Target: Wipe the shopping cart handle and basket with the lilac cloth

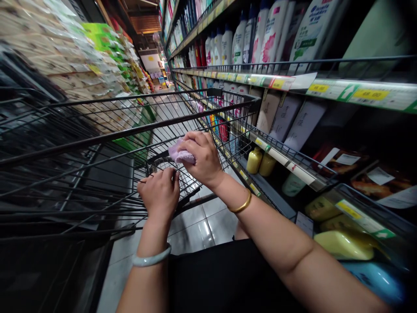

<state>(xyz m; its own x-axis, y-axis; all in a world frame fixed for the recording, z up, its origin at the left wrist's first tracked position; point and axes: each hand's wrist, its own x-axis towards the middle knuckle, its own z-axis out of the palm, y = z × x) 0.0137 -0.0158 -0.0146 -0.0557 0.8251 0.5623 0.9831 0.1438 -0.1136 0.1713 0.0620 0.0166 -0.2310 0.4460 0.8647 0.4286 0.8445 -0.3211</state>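
A black wire shopping cart (114, 135) stands in front of me. My left hand (159, 191), with a pale bangle at the wrist, is closed around a wire of the cart's near side. Above and to the right of it, my right hand (203, 156) grips a crumpled lilac cloth (181, 152). Part of the cloth pokes out past the fingers, over the cart's wires. A gold bangle (241, 203) sits on my right forearm.
Shelves with shampoo bottles (270, 32) and price labels (368, 93) run along the right. Stacked wrapped packs (70, 65) line the left. Yellow bottles (254, 161) stand on a low shelf. Below lies the tiled floor (192, 226).
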